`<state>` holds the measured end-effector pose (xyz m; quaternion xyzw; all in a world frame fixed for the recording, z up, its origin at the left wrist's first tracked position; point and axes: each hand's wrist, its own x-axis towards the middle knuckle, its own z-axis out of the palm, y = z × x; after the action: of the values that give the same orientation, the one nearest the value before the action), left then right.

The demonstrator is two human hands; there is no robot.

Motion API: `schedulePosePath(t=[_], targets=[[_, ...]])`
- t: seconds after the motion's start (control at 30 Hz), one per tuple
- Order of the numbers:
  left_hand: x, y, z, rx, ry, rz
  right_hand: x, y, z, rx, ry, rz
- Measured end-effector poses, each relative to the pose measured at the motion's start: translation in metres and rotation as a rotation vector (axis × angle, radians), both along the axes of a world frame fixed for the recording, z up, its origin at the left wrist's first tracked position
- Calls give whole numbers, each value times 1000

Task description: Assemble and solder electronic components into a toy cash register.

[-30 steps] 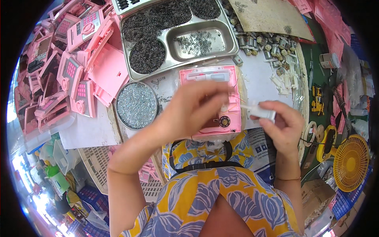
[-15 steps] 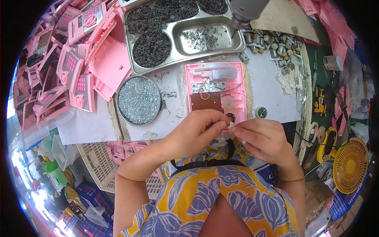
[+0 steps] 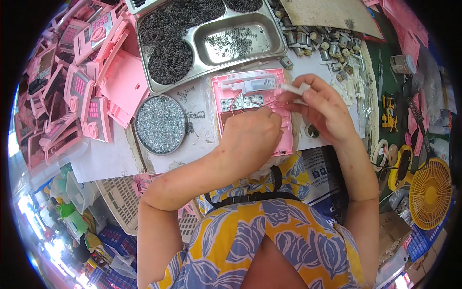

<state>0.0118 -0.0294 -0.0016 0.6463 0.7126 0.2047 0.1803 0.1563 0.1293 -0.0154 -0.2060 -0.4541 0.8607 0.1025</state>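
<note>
A pink plastic housing panel (image 3: 287,139) lies on the bench in front of me. On it are a whitish translucent plastic part (image 3: 260,85), a metal plate (image 3: 234,104) and thin red wires (image 3: 272,103). My left hand (image 3: 251,135) is closed over the panel's middle, knuckles up; its fingertips are hidden, and I cannot make out anything in them. At the panel's upper right, my right hand (image 3: 323,107) pinches a small white plastic piece (image 3: 299,89) between thumb and fingers. The brown board on the panel is mostly covered by my left hand.
A metal tray (image 3: 202,72) of dark springs stands behind, with a round dish (image 3: 185,126) of small screws at left. Pink telephone-like housings (image 3: 82,86) pile up far left. Small motors (image 3: 332,50) and white plastic parts (image 3: 347,89) lie right. A yellow fan (image 3: 429,193) stands lower right.
My hands have parted from the panel's near edge. The right moved up and right with a white piece; the left shifted over the panel. The whole view has shifted slightly.
</note>
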Motion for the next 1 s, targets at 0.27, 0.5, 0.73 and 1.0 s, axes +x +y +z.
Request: schedulePosePath(t=[0.27,0.5,0.73,1.0], targets=[[7,8,-7,-28,-48,17,-7,16,7,-7,-33,44],[-11,-28,0,192,-404,57,38,-7,6,689,-76,-99],[-20,-55,-18,365,-345,-17,27,-26,10,1364,-171,-11],[-15,-50,-28,438,-315,62,14,-15,1,1346,-1,34]])
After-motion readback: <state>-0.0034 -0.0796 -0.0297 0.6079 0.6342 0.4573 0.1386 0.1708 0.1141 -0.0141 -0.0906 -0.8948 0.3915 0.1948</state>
